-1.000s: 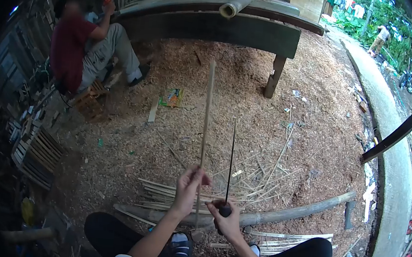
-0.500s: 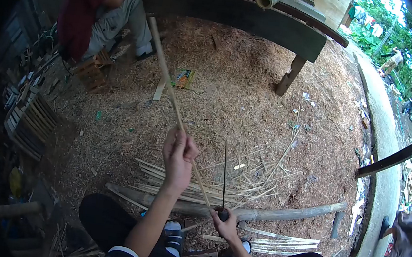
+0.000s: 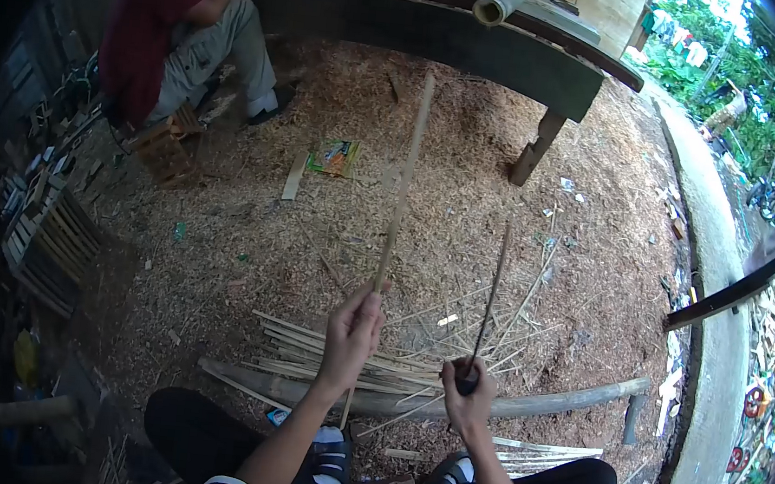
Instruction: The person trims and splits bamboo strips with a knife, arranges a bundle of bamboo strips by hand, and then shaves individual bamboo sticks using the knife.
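My left hand is closed around a long, thin bamboo strip. The strip points away from me, and its lower end reaches down near my left foot. To the right, my right hand grips the dark handle of a long, narrow-bladed knife, its blade pointing forward and slightly right. A gap separates the blade from the strip. Beneath both hands a bamboo pole lies crosswise on the ground. Split bamboo strips are heaped just beyond it, and more strips lie by my right knee.
A wooden bench stands ahead with a bamboo tube on top. Another person sits at left near a wooden crate. Shavings cover the ground. A concrete curb and a dark curved bar are at right.
The bamboo strip has swung from a leftward slant to nearly straight ahead. My right hand has moved right and forward with the knife, away from the strip. My left hand is slightly lower and further right.
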Demonstrator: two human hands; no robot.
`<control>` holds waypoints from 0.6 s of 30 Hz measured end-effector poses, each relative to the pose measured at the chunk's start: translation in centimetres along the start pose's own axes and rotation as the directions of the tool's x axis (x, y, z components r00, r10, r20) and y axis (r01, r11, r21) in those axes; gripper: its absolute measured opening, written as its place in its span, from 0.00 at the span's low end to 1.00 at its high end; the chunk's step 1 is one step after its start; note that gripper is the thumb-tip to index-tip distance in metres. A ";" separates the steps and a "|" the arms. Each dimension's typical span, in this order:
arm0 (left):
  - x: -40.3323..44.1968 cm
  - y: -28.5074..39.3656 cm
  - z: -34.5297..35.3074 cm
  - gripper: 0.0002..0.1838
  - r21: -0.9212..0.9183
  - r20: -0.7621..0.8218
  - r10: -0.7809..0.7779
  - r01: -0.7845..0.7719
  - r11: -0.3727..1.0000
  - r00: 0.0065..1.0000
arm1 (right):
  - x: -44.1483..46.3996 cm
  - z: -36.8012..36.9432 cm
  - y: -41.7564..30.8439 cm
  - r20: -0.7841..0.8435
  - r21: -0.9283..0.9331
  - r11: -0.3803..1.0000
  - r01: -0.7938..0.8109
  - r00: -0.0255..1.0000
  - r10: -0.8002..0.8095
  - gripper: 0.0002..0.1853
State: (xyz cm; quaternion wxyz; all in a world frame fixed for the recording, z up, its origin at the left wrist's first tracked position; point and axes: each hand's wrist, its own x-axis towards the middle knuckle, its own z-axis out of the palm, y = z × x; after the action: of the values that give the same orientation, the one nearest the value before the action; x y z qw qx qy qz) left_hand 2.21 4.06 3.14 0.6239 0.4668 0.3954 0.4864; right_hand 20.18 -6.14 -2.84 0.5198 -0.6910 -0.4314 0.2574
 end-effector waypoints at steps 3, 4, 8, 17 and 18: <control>-0.4 -2.0 0.7 0.18 0.023 0.073 -0.098 0.096 0.995 0.993 | 1.8 -2.6 -4.0 0.059 -0.188 0.976 0.112 0.993 -0.103 0.11; -0.6 -2.8 1.1 0.17 0.085 0.097 -0.135 0.127 0.988 0.986 | 2.0 -2.9 -3.8 0.041 -0.199 0.974 0.105 0.994 -0.099 0.11; -1.6 -5.0 1.8 0.15 0.363 0.247 -0.048 -0.046 0.931 0.968 | 2.2 -3.0 -3.6 0.130 -0.322 0.942 0.096 0.990 -0.056 0.10; -4.0 -6.1 2.7 0.11 0.593 0.203 0.166 -0.256 0.764 0.965 | 1.6 -1.0 2.0 0.191 -0.574 0.780 0.247 0.968 -0.165 0.07; -4.0 -6.1 2.8 0.11 0.596 0.210 0.173 -0.266 0.758 0.962 | 2.3 -1.3 3.0 0.215 -0.617 0.734 0.284 0.958 -0.190 0.07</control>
State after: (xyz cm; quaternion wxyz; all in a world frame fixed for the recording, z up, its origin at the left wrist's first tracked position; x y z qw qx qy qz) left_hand 5.51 -0.93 -1.94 0.4015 0.7216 0.4299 0.3652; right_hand 23.36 -5.04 -5.06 0.2498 -0.7465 -0.6124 0.0729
